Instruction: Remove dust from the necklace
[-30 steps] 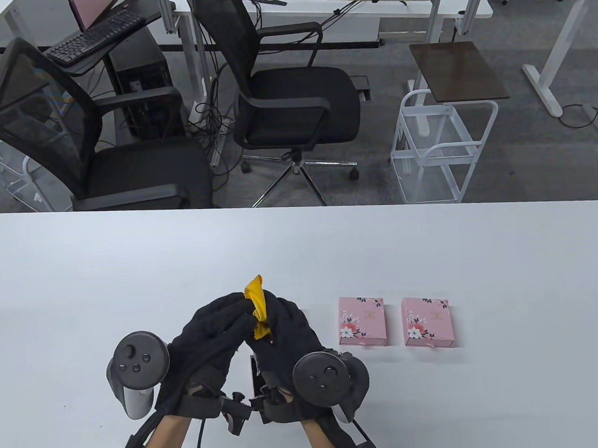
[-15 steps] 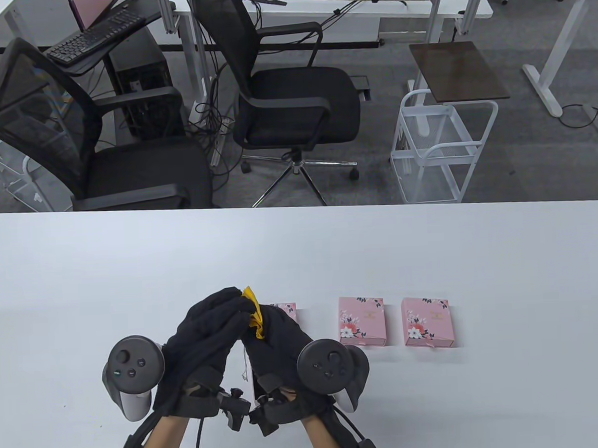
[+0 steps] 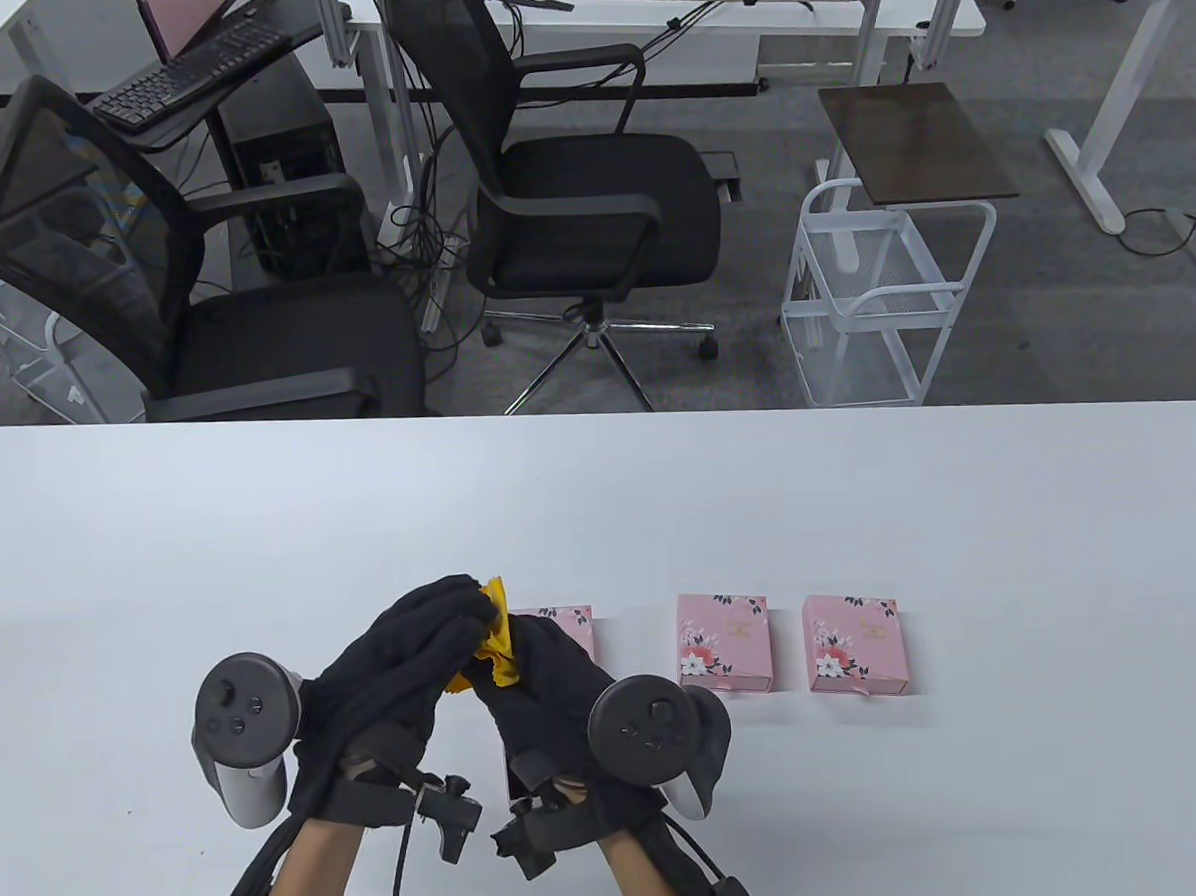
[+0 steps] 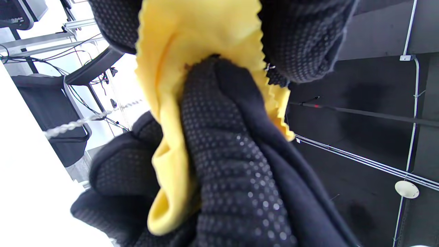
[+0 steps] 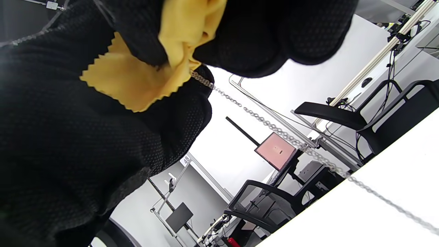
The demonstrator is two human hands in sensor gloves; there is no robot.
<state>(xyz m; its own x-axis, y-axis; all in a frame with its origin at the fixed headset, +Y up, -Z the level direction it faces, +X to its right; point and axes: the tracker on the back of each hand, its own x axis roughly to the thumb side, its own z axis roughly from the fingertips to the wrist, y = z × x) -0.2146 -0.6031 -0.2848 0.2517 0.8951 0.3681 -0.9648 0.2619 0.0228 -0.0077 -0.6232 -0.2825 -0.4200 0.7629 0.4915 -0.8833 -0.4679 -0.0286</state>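
Yellow cloth [image 3: 491, 654] bunched between our two gloved hands, above the white table [image 3: 862, 514].

Going left to right: our left hand [image 3: 399, 659] curls over the cloth and has drifted a little leftward since a moment ago, baring more yellow; our right hand [image 3: 545, 686] pinches the cloth from below. From the pinch a thin silver necklace [image 5: 267, 123] runs out taut toward the table. Beyond, three pink boxes [image 3: 723, 644] sit in a row, the nearest now more exposed.
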